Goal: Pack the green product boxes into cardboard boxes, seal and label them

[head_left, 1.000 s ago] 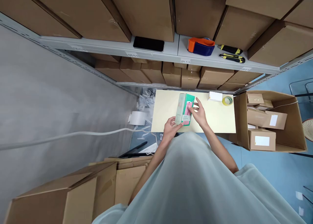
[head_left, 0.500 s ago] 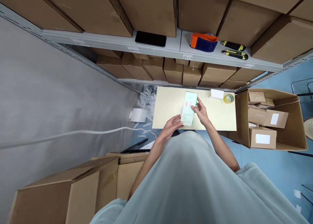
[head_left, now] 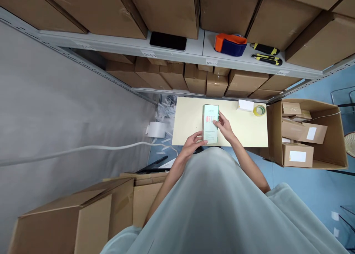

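Note:
A pale green printed box (head_left: pixel 211 130) with small coloured pictures on its face is held above the cream tabletop (head_left: pixel 187 117). My right hand (head_left: pixel 224 127) grips its right edge, the thumb lying across the front and the fingers behind. At the lower left corner, my left hand (head_left: pixel 193 143) supports the box, with its thumb near the bottom edge and its fingers along the side. Beyond the right hand, a small white box (head_left: pixel 245 105) and a roll of tape (head_left: pixel 259 110) rest on the table.
A large open carton (head_left: pixel 330 146) with several smaller boxes stands to the right. Shelving (head_left: pixel 191 56) full of cardboard boxes spans the far side, holding a phone (head_left: pixel 168 41), an orange-and-blue strap (head_left: pixel 230 45) and two cutters (head_left: pixel 266 54). A white roll (head_left: pixel 156 129) lies left of the table.
The green box has shifted slightly left and turned, so that it stands straighter and its left side face shows. Both hands have moved with it.

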The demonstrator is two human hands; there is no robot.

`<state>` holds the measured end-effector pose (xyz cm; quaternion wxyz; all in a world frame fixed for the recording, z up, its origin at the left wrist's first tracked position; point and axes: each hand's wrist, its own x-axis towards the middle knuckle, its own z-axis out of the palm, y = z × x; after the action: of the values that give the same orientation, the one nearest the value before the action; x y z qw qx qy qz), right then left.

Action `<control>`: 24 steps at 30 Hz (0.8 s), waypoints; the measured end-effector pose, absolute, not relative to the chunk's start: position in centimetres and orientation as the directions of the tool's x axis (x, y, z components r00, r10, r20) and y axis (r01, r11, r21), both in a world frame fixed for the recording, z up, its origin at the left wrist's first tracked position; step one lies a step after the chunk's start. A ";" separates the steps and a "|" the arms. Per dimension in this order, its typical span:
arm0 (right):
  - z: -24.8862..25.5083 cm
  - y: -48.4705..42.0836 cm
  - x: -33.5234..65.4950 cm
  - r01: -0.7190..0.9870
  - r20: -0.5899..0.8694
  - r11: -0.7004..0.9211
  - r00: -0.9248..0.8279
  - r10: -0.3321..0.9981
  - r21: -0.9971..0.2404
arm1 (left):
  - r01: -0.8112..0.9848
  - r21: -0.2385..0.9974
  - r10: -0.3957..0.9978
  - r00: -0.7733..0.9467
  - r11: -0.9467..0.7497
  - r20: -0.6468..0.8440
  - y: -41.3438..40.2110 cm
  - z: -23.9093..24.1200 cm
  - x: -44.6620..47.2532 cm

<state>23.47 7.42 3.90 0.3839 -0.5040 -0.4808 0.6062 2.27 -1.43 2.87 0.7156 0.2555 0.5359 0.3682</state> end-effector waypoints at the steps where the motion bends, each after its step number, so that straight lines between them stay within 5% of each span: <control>1: 3.8 7.5 23.3 0.034 -0.251 -0.249 -0.167 0.953 -0.968 | -0.248 0.769 0.805 0.108 0.589 -0.583 -1.3 2.8 2.5; 6: 2.8 7.4 22.3 0.197 -0.296 -0.295 0.021 0.955 -0.935 | -0.136 0.865 0.846 -0.181 0.484 -0.502 -0.9 2.6 3.9; 10: 2.1 7.2 21.8 0.251 -0.246 -0.250 0.046 0.968 -0.935 | 0.014 0.928 0.899 -0.252 0.372 -0.357 -0.9 3.1 4.7; 13: 1.9 7.5 22.4 0.154 -0.258 -0.258 0.017 0.966 -0.954 | -0.096 0.920 0.905 -0.168 0.381 -0.392 -0.8 3.6 4.1; 17: 2.4 7.8 23.7 0.031 -0.268 -0.266 -0.118 0.956 -0.963 | -0.349 0.759 0.820 0.051 0.550 -0.570 -0.3 3.9 2.5; 24: 3.9 7.9 24.0 0.003 -0.231 -0.237 -0.225 0.946 -0.972 | -0.385 0.674 0.774 0.239 0.630 -0.587 0.1 3.7 2.3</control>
<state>24.01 7.88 3.95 0.3835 -0.4901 -0.4844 0.6149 2.27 0.06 3.70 0.7612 0.2001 0.4855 0.3807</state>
